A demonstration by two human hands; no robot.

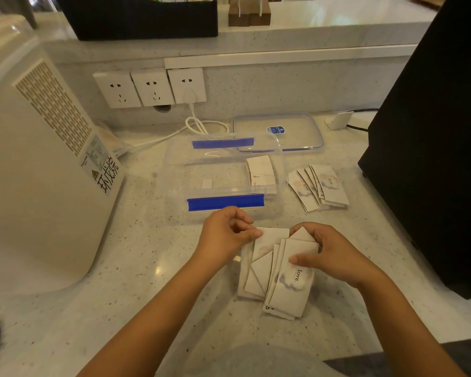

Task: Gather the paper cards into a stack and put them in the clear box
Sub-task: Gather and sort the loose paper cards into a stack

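Observation:
A loose fan of white paper cards (280, 278), some printed "love", lies on the counter near the front edge. My left hand (226, 235) pinches the fan's top left corner. My right hand (335, 257) grips its right side, thumb pressed on the top card. Behind my hands stands the clear box (174, 183) with blue side clips, open on top. A few cards (261, 170) rest inside it at its right end. To the right of the box, a second small fan of cards (320, 187) lies on the counter.
The box's clear lid (278, 133) lies flat behind the box. A large white appliance (38, 170) fills the left side and a black appliance (433, 148) the right. Wall sockets (150, 88) with a white cable (201, 126) are at the back.

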